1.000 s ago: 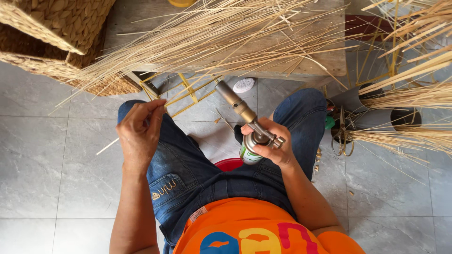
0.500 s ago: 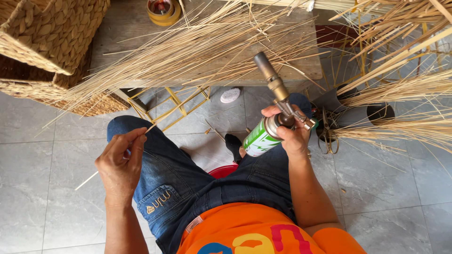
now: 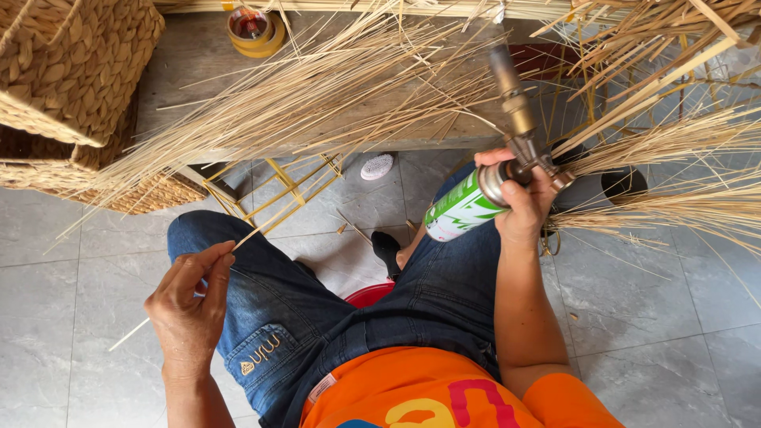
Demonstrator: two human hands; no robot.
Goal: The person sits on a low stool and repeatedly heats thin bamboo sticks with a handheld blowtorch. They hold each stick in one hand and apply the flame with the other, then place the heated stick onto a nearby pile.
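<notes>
Change since one second ago: your left hand [image 3: 190,313] has dropped from chest height beside the torch to low over your left thigh, and your right hand [image 3: 519,202] has swung the gas torch [image 3: 495,150] up and away from your lap, so its nozzle now points toward the reed bundle [image 3: 317,95] lying across the grey bench [image 3: 190,55]. Judgement: strand and torch were close together before and are now well apart; the work in hand looks like heat going to the fibres on the bench, with the single strand set aside in your grip.

Left to right:

Woven baskets [image 3: 71,71], upper left, stacked, touching the left end of the reed bundle.

Left hand: fingers narrowly closed, thumb against fingertips, pinching one thin reed strand [image 3: 246,235]. The strand runs from below the hand up and to the right, across your left knee.

Tape rolls [image 3: 254,28] on the bench, behind the bundle.

Yellow wire frame [image 3: 277,186] under the bench edge, on the tiled floor.

Right hand: fingers wrapped fully round the neck of the torch, where the green-and-white canister meets the brass fitting. Whether a finger rests on the valve, cannot tell. No flame visible at the nozzle.

More loose reeds [image 3: 682,166] fan out to the right of the torch.
</notes>
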